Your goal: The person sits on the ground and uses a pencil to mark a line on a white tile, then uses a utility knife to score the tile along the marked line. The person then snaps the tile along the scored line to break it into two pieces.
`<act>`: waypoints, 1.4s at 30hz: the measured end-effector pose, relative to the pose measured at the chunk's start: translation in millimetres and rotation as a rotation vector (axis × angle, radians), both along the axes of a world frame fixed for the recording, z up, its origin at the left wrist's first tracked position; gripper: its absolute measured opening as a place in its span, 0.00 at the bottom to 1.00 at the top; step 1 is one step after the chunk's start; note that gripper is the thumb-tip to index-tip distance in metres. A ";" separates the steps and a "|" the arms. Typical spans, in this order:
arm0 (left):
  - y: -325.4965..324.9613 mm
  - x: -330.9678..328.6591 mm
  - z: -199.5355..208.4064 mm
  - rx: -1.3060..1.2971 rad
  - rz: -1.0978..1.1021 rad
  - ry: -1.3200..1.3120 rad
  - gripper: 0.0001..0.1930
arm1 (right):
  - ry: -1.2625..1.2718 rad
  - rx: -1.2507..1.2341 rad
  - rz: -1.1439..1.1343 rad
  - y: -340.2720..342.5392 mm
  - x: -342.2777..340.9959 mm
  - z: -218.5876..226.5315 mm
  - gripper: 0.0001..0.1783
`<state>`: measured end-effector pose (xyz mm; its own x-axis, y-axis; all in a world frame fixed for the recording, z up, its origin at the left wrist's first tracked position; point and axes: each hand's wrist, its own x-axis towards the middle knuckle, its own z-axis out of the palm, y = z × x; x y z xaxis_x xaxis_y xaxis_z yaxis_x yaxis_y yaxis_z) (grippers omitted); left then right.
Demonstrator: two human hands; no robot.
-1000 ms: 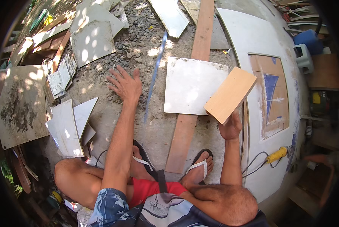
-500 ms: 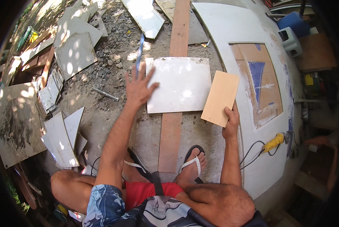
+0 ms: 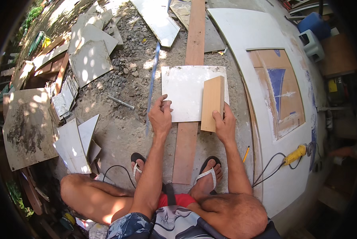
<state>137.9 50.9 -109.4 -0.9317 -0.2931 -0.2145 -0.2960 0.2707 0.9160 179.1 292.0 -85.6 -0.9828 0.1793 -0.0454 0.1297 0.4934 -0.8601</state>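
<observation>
Perhaps risking chips to the tile [image 3: 181, 91] by slipping, clamping right hand [image 3: 225, 125] around wooden block [image 3: 211, 104], holding left hand [image 3: 160, 119] open.

Ahead of and between the left hand [image 3: 160, 118] and the right hand [image 3: 225, 124], a square tile [image 3: 182, 91] lies across a plank [image 3: 185, 153], with the block [image 3: 212, 105] in the right hand over the tile's right part. Left of the left hand lie a rod [image 3: 121, 102] and, farther out, broken tiles [image 3: 72, 143], with gravel [image 3: 134, 51] beyond. Right of the right hand and nearer the body lie a pencil [image 3: 246, 153] and, farther out, a grinder [image 3: 295, 154] on a large board [image 3: 284, 171].
</observation>
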 end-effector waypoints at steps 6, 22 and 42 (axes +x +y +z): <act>-9.0 18.2 -26.0 0.036 0.084 0.136 0.17 | -0.007 0.430 0.145 -91.2 -20.3 11.5 0.38; -18.1 72.4 -33.6 -0.460 -0.075 0.198 0.28 | 0.105 0.606 0.525 -64.7 -15.9 -49.4 0.59; -31.8 57.5 -39.7 -0.390 -0.142 0.197 0.28 | 0.196 0.619 0.472 -64.2 -5.8 -64.9 0.45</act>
<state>195.4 19.1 -149.1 -0.9804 -0.1838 0.0715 -0.0621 0.6318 0.7726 173.3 227.8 -150.5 -0.9410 -0.3208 0.1079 -0.3366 0.8534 -0.3980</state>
